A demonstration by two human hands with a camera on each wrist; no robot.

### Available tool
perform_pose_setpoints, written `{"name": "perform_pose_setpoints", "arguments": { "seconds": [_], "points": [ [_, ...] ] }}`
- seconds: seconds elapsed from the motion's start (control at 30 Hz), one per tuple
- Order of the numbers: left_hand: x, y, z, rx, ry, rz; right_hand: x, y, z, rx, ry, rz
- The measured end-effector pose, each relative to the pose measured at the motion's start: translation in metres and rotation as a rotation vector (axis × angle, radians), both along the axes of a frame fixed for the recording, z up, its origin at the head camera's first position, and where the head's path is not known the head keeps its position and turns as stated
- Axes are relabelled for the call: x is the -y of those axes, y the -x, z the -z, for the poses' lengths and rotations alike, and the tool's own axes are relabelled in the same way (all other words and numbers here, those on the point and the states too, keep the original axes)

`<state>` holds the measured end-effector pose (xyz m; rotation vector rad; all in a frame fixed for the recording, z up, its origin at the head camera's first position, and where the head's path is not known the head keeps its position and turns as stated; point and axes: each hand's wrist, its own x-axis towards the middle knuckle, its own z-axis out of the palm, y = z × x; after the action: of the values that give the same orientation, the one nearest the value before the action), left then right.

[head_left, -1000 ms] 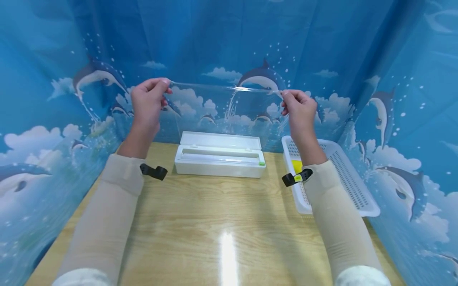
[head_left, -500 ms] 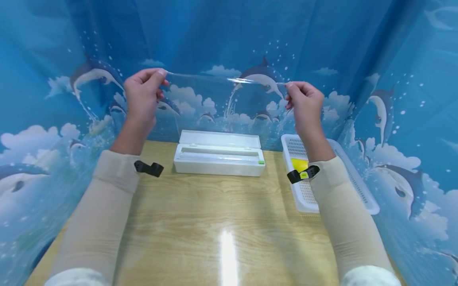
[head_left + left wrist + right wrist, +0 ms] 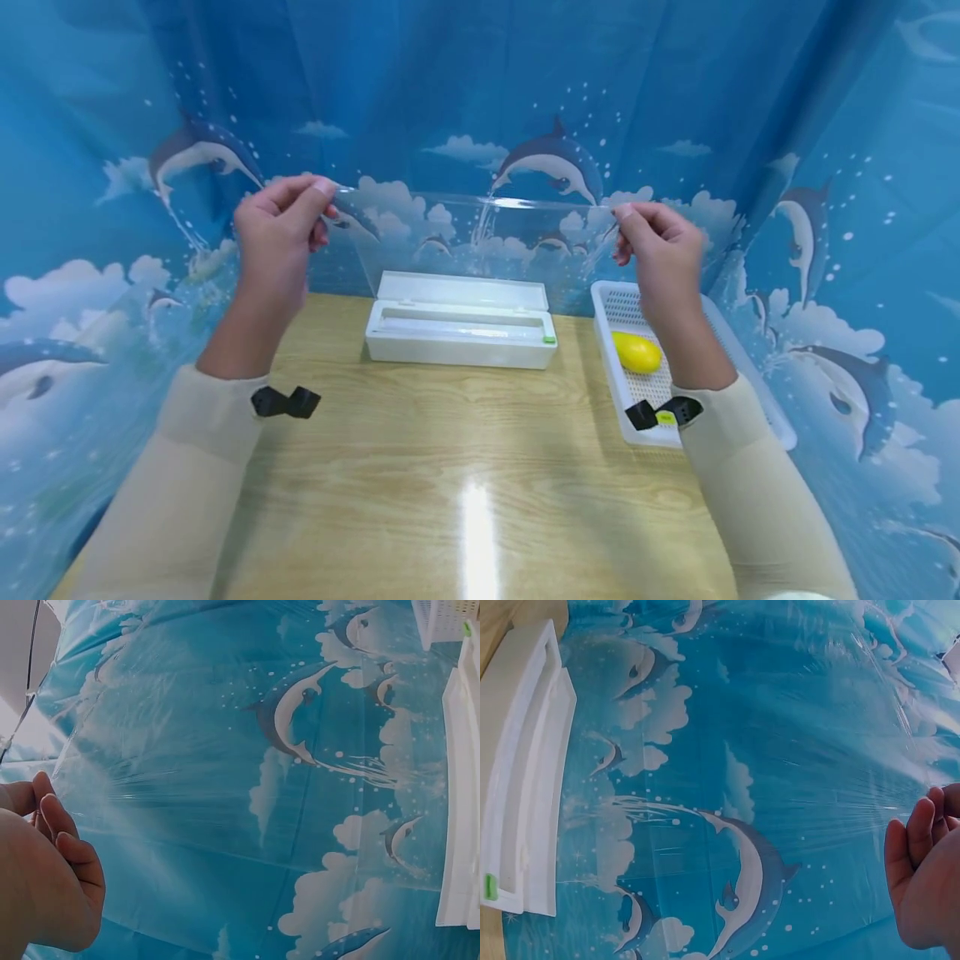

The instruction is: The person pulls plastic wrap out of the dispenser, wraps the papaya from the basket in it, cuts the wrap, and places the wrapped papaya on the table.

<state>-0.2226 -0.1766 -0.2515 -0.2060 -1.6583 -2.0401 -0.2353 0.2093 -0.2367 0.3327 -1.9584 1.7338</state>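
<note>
A clear sheet of plastic wrap is stretched between my two hands, its upper edge catching the light. My left hand pinches one corner between thumb and fingers, and my right hand pinches the other. Below the sheet, a long white wrap dispenser box stands on the table with its lid raised and a green cutter tab at its right end. The wrap hangs down toward the box. In the left wrist view the wrap shows creases fanning from my fingers; similar creases run through the wrap in the right wrist view.
A white perforated basket stands at the right of the wooden table, partly behind my right forearm. Inside it lies a yellow, mango-shaped fruit. A blue dolphin-print curtain encloses the back and both sides.
Both hands rose slightly, then came lower and spread farther apart, with the wrap still pinched between them. The yellow fruit has come into fuller view as the right arm shifted right.
</note>
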Motion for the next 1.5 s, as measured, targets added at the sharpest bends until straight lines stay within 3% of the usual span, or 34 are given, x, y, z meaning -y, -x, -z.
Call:
{"name": "perform_pose_setpoints", "arguments": {
  "seconds": [0.3,0.47,0.63,0.8,1.03,1.3,1.5],
  "points": [
    [0.0,-0.048,0.018,-0.074,0.065,-0.001,-0.006,-0.043,0.014,0.032,0.012,-0.022],
    [0.001,-0.069,0.026,-0.076,0.109,-0.003,-0.009,-0.063,0.021,0.048,-0.017,-0.002],
    [0.003,-0.089,0.034,-0.034,0.183,-0.032,-0.012,-0.082,0.03,0.046,-0.099,0.016],
    [0.001,-0.109,0.046,-0.003,0.155,-0.001,-0.016,-0.101,0.043,0.03,-0.078,-0.045],
    [-0.004,-0.137,0.066,0.081,0.155,-0.078,-0.022,-0.133,0.06,0.051,-0.213,0.017],
    [-0.009,-0.161,0.083,0.084,0.116,-0.044,-0.03,-0.158,0.076,0.074,-0.156,-0.069],
    [-0.016,-0.176,0.101,0.141,0.091,-0.093,-0.033,-0.173,0.094,0.103,-0.09,-0.066]
  ]
}}
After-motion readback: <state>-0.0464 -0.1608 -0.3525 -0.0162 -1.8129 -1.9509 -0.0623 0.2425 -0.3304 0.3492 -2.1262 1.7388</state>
